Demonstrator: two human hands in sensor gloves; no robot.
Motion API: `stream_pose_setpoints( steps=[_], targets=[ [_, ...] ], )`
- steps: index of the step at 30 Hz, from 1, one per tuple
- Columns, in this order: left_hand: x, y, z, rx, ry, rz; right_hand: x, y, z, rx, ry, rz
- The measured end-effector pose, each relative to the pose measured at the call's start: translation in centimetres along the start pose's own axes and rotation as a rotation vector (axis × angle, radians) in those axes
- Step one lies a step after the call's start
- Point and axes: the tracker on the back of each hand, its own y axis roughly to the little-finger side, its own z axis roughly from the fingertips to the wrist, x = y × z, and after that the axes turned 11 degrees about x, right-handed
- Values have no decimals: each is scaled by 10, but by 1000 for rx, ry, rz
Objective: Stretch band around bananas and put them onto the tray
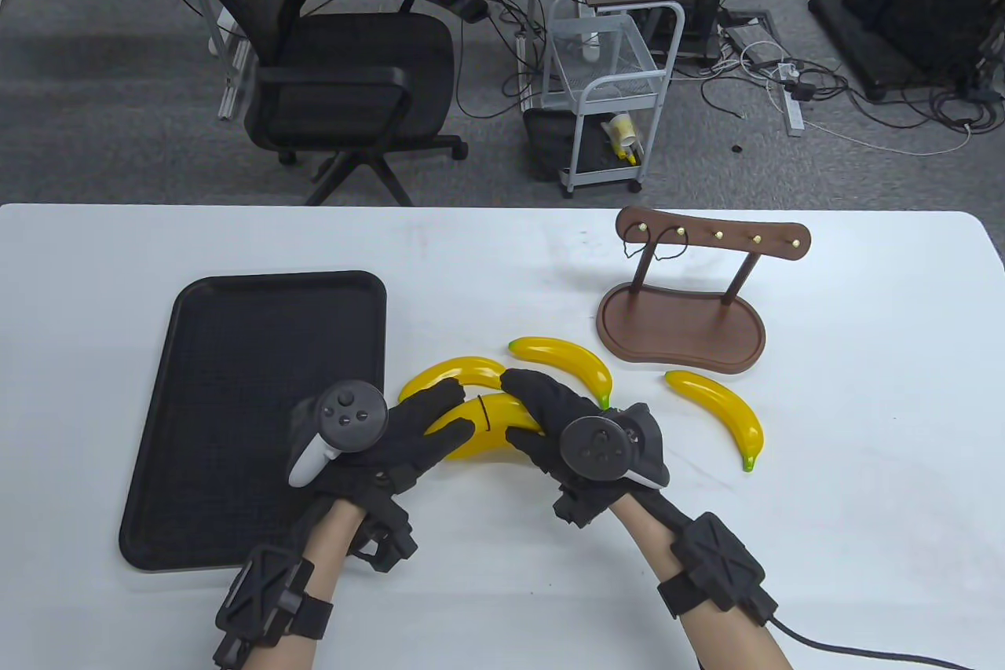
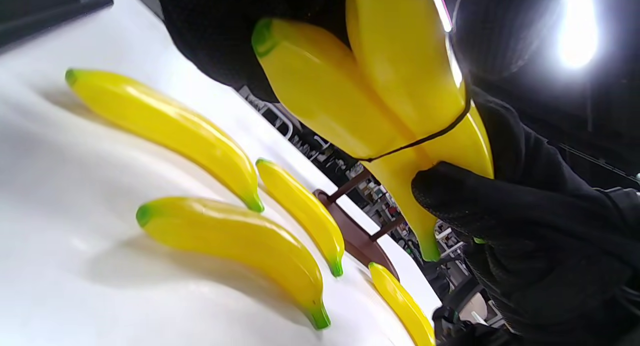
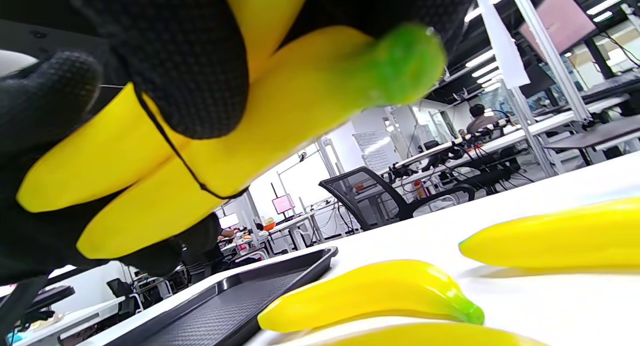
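Centrally, both hands lift a pair of bananas (image 1: 491, 430) above the table (image 1: 824, 481). A thin black band (image 2: 425, 136) encircles the pair. The left hand (image 1: 408, 434) curls round one end; the right hand (image 1: 550, 419) clasps the other. The black tray (image 1: 235, 356) lies just left. Three loose bananas (image 1: 718, 403) rest near a wooden stand (image 1: 683, 324).

Glossy plastic bananas (image 1: 487, 426), matt textured tray (image 1: 235, 403), polished wooden stand (image 1: 679, 324)

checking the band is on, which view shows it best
The left wrist view: the band runs as a clear dark line across both held bananas. The right wrist view shows a shorter stretch; the table view only a sliver between the hands.
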Motion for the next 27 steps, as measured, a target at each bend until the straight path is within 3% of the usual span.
stream_pose_setpoints(
  steps=[18,27],
  targets=[
    [-5,-21,10,-30,-206,-350,6,7,-5,140,-122,-142],
    [-7,-20,8,-12,-211,-390,12,8,-4,124,-168,-179]
  ],
)
